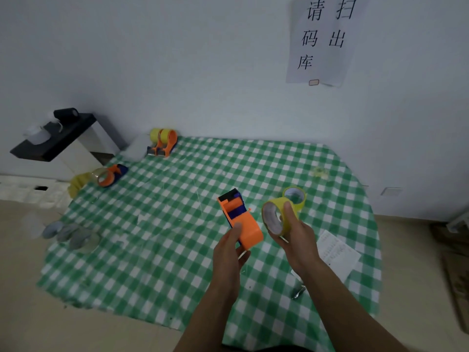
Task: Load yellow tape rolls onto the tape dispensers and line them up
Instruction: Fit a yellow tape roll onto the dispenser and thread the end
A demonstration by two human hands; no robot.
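1. The left hand (229,250) grips an orange and blue tape dispenser (243,224) above the green-checked counter (165,224). Its thumb lies along the near side and its fingers (243,255) curl under the base.
2. Just to the right of that dispenser, apart from it, the right hand (295,232) holds a yellow tape roll (275,219). The thumb presses across the outer band, the other fingers wrap the underside, and the open core faces the dispenser.
3. A second yellow roll (295,196) lies on the counter, to the right of the dispenser and beyond it, just behind the held roll.
4. Far to the left of the dispenser and beyond it, two loaded dispensers (163,142) stand side by side at the counter's back corner, each carrying a yellow roll.
5. Well to the dispenser's left, another dispenser (109,175) sits at the counter's edge with a paler roll on it.
6. To the right of the dispenser and nearer the person, a printed sheet (337,252) lies flat on the counter.
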